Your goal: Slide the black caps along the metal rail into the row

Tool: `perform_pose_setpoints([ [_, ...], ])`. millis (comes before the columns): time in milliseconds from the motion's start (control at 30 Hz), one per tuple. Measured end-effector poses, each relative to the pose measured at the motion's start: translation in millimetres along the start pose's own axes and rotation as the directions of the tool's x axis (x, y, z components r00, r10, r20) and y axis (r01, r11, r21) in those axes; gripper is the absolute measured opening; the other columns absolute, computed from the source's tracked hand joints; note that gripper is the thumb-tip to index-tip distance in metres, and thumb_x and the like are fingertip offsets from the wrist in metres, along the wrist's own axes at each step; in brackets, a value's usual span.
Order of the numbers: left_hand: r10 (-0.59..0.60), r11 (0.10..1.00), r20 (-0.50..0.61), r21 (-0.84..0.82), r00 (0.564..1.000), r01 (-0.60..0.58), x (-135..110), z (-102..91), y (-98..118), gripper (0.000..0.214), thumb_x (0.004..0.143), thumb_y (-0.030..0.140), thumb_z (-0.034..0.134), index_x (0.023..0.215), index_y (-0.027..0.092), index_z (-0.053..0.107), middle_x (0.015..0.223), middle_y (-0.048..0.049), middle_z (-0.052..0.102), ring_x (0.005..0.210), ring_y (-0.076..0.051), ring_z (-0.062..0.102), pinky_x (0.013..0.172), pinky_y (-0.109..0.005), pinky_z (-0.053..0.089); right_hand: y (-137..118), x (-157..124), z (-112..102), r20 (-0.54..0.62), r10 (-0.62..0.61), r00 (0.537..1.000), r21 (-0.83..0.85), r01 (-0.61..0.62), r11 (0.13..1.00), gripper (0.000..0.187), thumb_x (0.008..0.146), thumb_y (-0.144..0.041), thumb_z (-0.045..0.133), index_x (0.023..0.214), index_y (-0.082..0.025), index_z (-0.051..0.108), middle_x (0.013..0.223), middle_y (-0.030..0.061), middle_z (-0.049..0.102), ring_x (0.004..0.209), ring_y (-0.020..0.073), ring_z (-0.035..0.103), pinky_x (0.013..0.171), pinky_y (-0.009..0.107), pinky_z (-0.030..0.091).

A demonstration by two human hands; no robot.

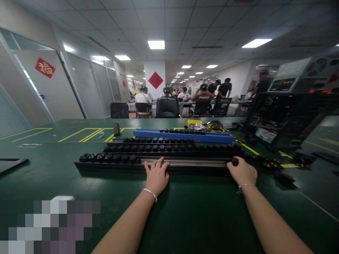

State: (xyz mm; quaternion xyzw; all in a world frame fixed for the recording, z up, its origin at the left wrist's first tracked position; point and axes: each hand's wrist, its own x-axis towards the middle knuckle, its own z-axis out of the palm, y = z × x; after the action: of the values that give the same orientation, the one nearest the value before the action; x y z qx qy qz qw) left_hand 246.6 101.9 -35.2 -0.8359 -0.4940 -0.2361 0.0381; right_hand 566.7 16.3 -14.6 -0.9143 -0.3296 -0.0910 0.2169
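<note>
A long black rail point(111, 169) with a pale metal channel lies across the table before me. Several small black knob-like pieces point(108, 158) sit in a row at its left part. My left hand point(156, 178) rests on the rail just right of that row, fingers spread and holding nothing. At the rail's right end, my right hand point(244, 173) pinches a small black piece point(235, 161) at the channel. Behind, another black rail point(206, 153) carries a row of similar pieces. Further back lies a blue rail point(219, 137) with dark pieces along its top.
Loose black parts point(272, 164) lie right of the rails. A metal bowl point(196, 126) and cables point(215, 125) are at the back. An opened computer case point(286, 120) stands far right. A short black strip point(116, 129) is on the green table point(196, 218). People sit beyond.
</note>
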Motion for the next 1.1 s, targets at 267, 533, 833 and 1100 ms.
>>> perform_pose_setpoints([
  [267, -0.006, 1.0, 0.003, -0.004, 1.0, 0.006, 0.4, 0.8, -0.3, 0.038, 0.077, 0.025, 0.05, 0.114, 0.034, 0.055, 0.138, -0.0004, 0.046, 0.12, -0.027, 0.042, 0.106, -0.066, 0.008, 2.5, 3.6, -0.7, 0.024, -0.037, 0.999, -0.007, 0.037, 0.999, 0.052, 0.076, -0.044, 0.039, 0.118, -0.018, 0.055, 0.112, 0.011, 0.064, 0.1, 0.029, 0.057, 0.09, 0.042, 0.038],
  [533, -0.002, 1.0, 0.008, 0.0, 1.0, 0.002, 0.6, 0.1, -0.3, 0.038, 0.078, 0.025, 0.05, 0.114, 0.034, 0.056, 0.138, -0.0008, 0.046, 0.12, -0.027, 0.042, 0.106, -0.066, 0.009, 4.1, 1.5, -2.3, 0.006, -0.013, 1.0, 0.015, 0.013, 1.0, 0.052, 0.076, -0.042, 0.04, 0.119, -0.018, 0.055, 0.103, 0.0113, 0.066, 0.098, 0.0281, 0.059, 0.09, 0.041, 0.038],
  [833, -0.012, 1.0, 0.014, 0.004, 1.0, 0.012, 0.3, -1.9, 0.7, 0.037, 0.078, 0.025, 0.05, 0.113, 0.034, 0.056, 0.138, -0.0006, 0.046, 0.12, -0.026, 0.042, 0.106, -0.065, 0.009, 9.5, 3.9, 5.8, -0.048, -0.032, 0.998, 0.036, 0.033, 0.999, 0.05, 0.076, -0.042, 0.041, 0.118, -0.019, 0.055, 0.096, 0.0112, 0.067, 0.092, 0.0265, 0.059, 0.088, 0.041, 0.039],
  [1100, -0.011, 1.0, 0.007, 0.003, 1.0, 0.011, 0.7, -0.3, 0.0, 0.037, 0.077, 0.025, 0.05, 0.113, 0.034, 0.056, 0.137, -0.001, 0.046, 0.12, -0.027, 0.042, 0.106, -0.065, 0.009, 12.1, 7.1, 5.8, -0.033, -0.022, 0.999, 0.033, 0.023, 0.999, 0.05, 0.077, -0.042, 0.041, 0.119, -0.019, 0.055, 0.093, 0.0115, 0.066, 0.09, 0.0267, 0.059, 0.086, 0.04, 0.04],
])
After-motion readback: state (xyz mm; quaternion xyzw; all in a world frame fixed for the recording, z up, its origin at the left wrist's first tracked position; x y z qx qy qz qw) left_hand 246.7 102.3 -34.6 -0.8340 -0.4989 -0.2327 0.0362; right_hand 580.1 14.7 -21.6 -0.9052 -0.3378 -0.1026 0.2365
